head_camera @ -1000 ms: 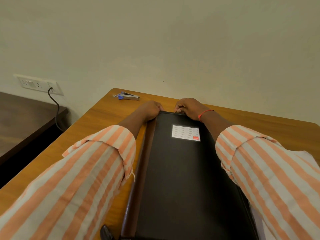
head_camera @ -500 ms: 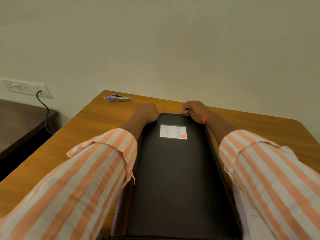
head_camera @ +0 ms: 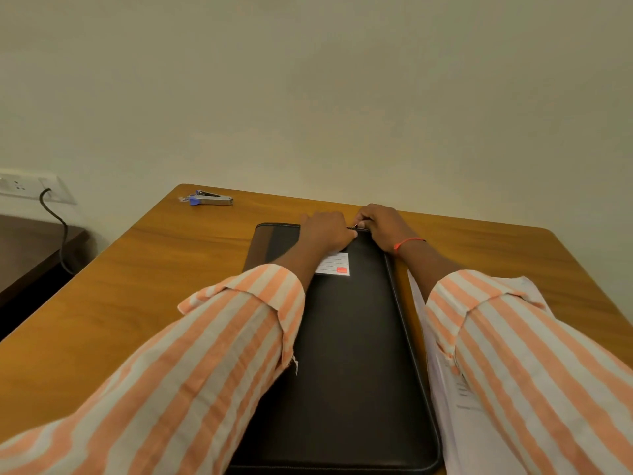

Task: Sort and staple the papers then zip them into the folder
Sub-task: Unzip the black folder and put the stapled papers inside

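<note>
A black zip folder [head_camera: 346,354] with a brown spine and a white label [head_camera: 334,265] lies lengthwise on the wooden table [head_camera: 137,286]. My left hand [head_camera: 323,234] lies on the folder's far end, fingers curled over its edge. Right beside it, my right hand [head_camera: 380,224] pinches a small metal zipper pull [head_camera: 356,227] at the far edge. White printed papers [head_camera: 445,382] lie on the table along the folder's right side, partly under my right sleeve. A silver stapler [head_camera: 214,199] with a blue end sits at the table's far left corner.
The table's far edge meets a plain wall. To the left stands a lower dark surface [head_camera: 30,248], with a wall socket [head_camera: 30,186] and a black cable [head_camera: 60,231] hanging from it.
My left hand has slid right along the folder's far edge, from its left corner to beside my right hand. The right hand stays at the far edge, now pinching the zipper pull.
</note>
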